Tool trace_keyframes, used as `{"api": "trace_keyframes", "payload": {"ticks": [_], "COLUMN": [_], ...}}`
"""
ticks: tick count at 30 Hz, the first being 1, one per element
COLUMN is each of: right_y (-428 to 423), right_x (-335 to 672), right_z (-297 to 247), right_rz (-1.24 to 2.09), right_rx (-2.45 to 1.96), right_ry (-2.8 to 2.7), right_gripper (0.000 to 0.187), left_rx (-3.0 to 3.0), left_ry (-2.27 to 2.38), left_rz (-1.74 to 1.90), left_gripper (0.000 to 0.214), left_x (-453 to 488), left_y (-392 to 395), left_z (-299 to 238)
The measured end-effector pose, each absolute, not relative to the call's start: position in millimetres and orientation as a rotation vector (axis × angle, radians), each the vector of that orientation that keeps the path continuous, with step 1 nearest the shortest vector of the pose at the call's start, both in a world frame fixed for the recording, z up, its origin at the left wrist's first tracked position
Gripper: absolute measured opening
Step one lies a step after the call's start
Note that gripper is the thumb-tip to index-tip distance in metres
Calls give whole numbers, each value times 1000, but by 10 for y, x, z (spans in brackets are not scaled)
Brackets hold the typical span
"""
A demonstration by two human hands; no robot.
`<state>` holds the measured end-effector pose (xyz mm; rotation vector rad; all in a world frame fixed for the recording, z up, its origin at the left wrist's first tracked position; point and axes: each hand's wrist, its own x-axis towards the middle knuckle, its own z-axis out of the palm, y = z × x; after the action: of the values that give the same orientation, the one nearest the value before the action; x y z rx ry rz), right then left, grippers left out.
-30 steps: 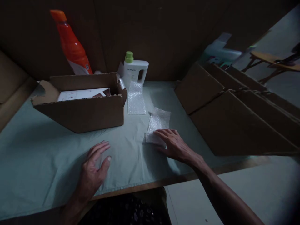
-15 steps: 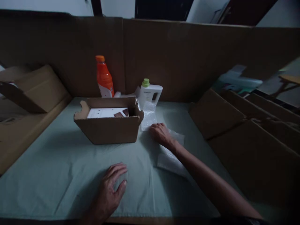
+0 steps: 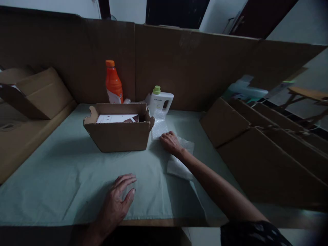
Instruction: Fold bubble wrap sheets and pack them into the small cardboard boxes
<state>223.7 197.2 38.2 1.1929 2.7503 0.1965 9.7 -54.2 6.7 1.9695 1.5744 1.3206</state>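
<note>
My right hand (image 3: pixel 170 142) reaches forward with its fingers curled down at the near end of a strip of bubble wrap (image 3: pixel 160 123), seemingly pinching it; the fingertips are hidden. More bubble wrap (image 3: pixel 179 167) lies flat beneath my right wrist and forearm. Just behind the strip stands a white jug (image 3: pixel 157 101) with a green cap and a handle. My left hand (image 3: pixel 119 196) is held over the cloth near the front edge, fingers apart and holding nothing. Beyond it sits an open cardboard box (image 3: pixel 120 136) with a white printed box (image 3: pixel 110 118) inside.
An orange bottle (image 3: pixel 114 85) stands behind the open box, against a tall cardboard wall (image 3: pixel 164 54). Cardboard boxes (image 3: pixel 235 116) line the right side, with a pale teal container (image 3: pixel 244 89) in one. Another carton (image 3: pixel 48 92) is at left. Green cloth (image 3: pixel 64 164) covers the table.
The view has shifted a little, bringing the table's front edge and my right sleeve into sight. Both hands keep nearly the same places relative to the box and bubble wrap.
</note>
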Motion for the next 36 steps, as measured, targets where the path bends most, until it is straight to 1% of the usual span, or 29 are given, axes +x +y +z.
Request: {"api": "trace_keyframes", "payload": {"ticks": [3,6,11,14,16,17,19,22,24,27,30,32,34,36], "right_y": [1983,1777,807,216,40,39,195,703,1087,1519,1653,1537,1257,870], "right_x": [2222,2190,2128,2169,2299,2411,2719,3224,3434,3478,3352,3280,3239,3198], "right_z": [480,614,704,672,650,642,631,586,513,382,362,474,692,992], "right_rz": [217,248,220,58,-114,-174,-189,-61,-92,-274,-441,-561,-788,-1124], "right_rx": [1162,1149,1038,859,844,929,1277,1896,2199,2421,2373,2294,2139,1870], "right_ry": [2773,2811,2913,3036,3110,3138,3124,2846,2668,2614,2742,2862,3062,3296], "right_gripper": [26,28,26,20,21,22,21,18,21,26,27,29,29,28], "left_rx": [1966,1967,1932,1913,1917,1925,1945,1966,1970,1975,1952,1925,1876,1795], "left_ry": [1595,1610,1658,1665,1675,1677,1668,1627,1599,1561,1561,1585,1628,1643], "left_rz": [1322,1332,1289,1238,1211,1198,1176,1154,1133,1106,1095,1097,1122,1184], "left_gripper": [23,23,23,24,25,25,26,28,28,28,28,29,35,52], "left_x": [98,82,73,78,70,64,61,121,204,320,331,285,244,255], "left_y": [-639,-742,-876,-918,-925,-922,-904,-866,-842,-821,-811,-786,-729,-635], "left_z": [138,177,186,172,156,149,141,157,179,205,223,245,287,358]}}
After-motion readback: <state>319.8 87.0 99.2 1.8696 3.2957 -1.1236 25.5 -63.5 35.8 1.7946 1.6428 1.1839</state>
